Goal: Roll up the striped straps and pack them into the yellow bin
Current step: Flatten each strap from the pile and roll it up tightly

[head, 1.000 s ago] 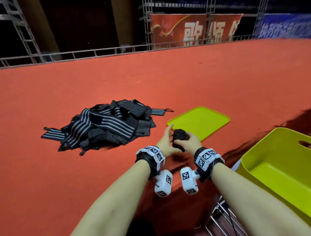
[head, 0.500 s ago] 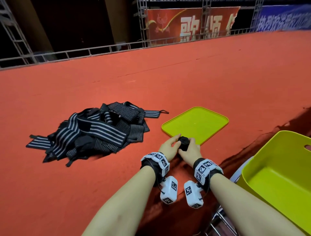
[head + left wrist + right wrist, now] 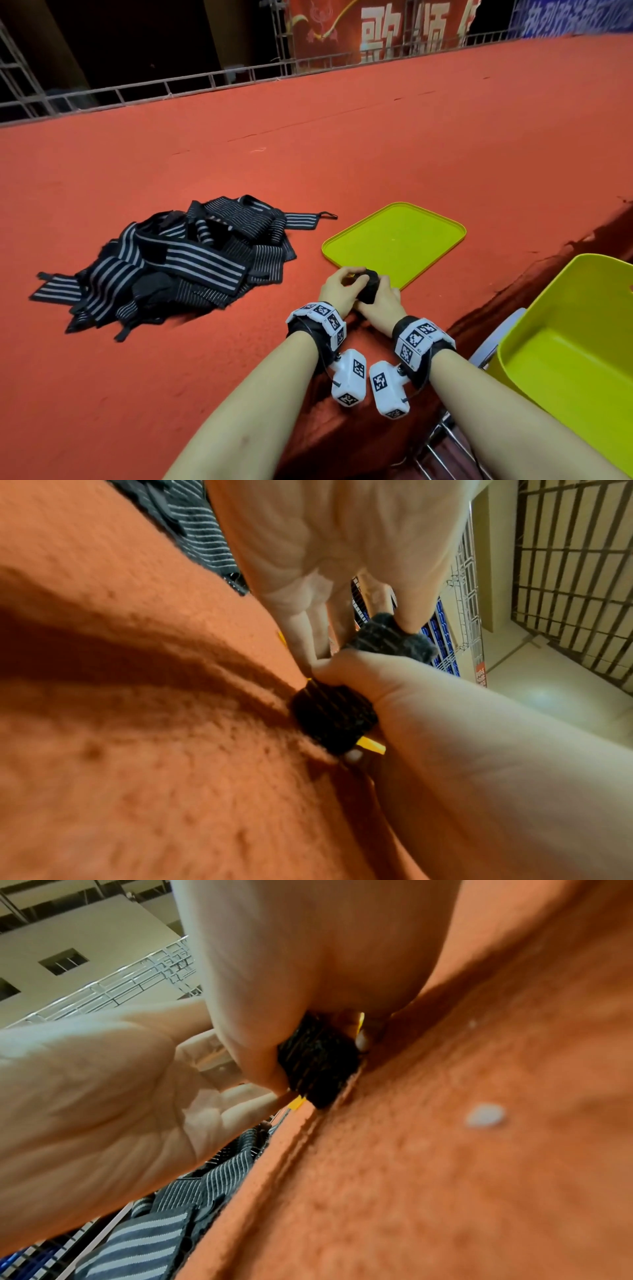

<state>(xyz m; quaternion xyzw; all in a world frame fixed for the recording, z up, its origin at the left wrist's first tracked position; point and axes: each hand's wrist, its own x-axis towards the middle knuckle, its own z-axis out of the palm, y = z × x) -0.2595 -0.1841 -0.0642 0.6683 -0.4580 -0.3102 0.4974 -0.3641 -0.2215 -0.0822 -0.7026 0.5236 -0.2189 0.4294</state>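
A rolled black striped strap (image 3: 369, 287) sits low against the red carpet just in front of the flat yellow tray (image 3: 404, 240). My right hand (image 3: 380, 301) grips the roll (image 3: 332, 721) with thumb and curled fingers. My left hand (image 3: 339, 287) pinches the roll's upper end (image 3: 387, 639) with its fingertips. In the right wrist view the roll (image 3: 316, 1056) presses on the carpet. A heap of loose striped straps (image 3: 171, 260) lies to the left. The deep yellow bin (image 3: 565, 349) stands at the lower right, off the platform's edge.
The red carpeted platform (image 3: 342, 154) stretches far back to a metal railing (image 3: 205, 82). Its front edge drops away by my right forearm, where metal bars (image 3: 445, 445) show beneath the bin.
Both hands have brought the rolled strap down from above the carpet to rest on it, closer to the tray's near edge. The view has tilted a little.
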